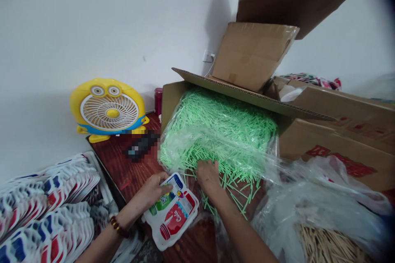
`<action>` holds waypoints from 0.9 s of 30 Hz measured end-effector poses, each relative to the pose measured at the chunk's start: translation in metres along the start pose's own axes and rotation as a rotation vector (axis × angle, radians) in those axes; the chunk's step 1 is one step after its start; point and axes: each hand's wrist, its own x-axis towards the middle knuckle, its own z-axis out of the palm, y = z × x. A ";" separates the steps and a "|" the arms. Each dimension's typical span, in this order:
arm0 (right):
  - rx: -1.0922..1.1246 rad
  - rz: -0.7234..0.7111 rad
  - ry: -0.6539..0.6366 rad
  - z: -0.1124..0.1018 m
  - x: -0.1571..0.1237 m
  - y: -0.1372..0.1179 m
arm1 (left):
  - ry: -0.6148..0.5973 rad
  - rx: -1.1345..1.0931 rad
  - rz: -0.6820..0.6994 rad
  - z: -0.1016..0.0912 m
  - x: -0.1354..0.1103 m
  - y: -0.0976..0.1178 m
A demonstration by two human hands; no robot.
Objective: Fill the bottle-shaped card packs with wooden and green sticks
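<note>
In my left hand is a small stack of flat, white-edged printed pouches, with a red "Cola" bottle picture and a green one on the front. My thumb lies across the top face and the fingers are behind it. My right hand is at the near edge of a heap of thin light-green sticks, its fingers curled in among them and the fingertips partly hidden. Those sticks lie in a clear plastic bag inside an open cardboard box. Loose sticks spill onto the dark wooden table.
A yellow cartoon-faced fan stands at the table's back left, near a dark, blurred-out object. Rows of similar pouches fill the lower left. More cardboard boxes are at right, before a plastic bag of tan sticks.
</note>
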 end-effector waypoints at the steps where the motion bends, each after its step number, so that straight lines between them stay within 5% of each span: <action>1: 0.012 -0.001 0.005 0.001 0.000 -0.001 | 0.001 -0.018 -0.009 0.001 0.000 -0.002; 10: 0.293 0.083 -0.003 0.012 -0.002 0.015 | 0.001 -0.141 -0.079 0.007 0.001 -0.011; 17: 0.719 0.169 0.093 -0.003 -0.015 0.046 | -0.019 -0.190 -0.091 0.007 0.000 -0.010; 23: 1.029 0.216 0.083 -0.014 -0.030 0.078 | -0.042 -0.227 -0.093 0.003 -0.004 -0.001; 27: 1.153 0.258 0.113 -0.002 -0.051 0.080 | -0.078 -0.257 -0.099 0.000 -0.009 0.010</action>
